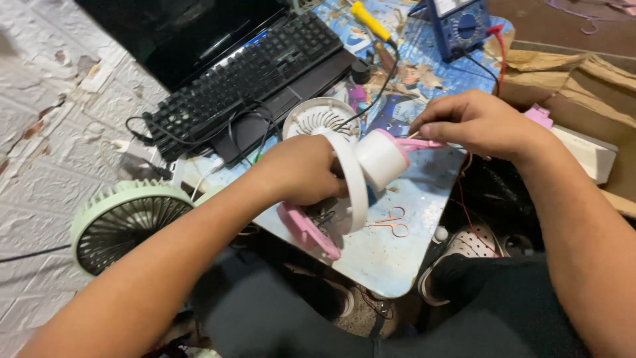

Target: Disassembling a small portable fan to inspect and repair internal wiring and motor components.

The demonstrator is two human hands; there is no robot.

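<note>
I have my left hand (301,169) clamped around the white fan housing (358,174), held up over the worktop (397,245), while my right hand (480,122) has its fingers (424,124) pinched together on a thin stick probing at the housing's pink end. I judge this the probing step of the fan's motor end; the next move calls for a steady grip and fine tip control, the pink scissors (395,222) lying just below my fingers.

My left hand (301,169) grips a fan housing (361,169) of smooth white plastic, faintly glossy. Pink base (310,232), plastic too, matt. Table top (404,219): worn, stained, paint flaking. Keyboard (248,73): matt black plastic. Cardboard box (583,86): rough, torn brown. Green fan (122,222): ribbed plastic.
</note>
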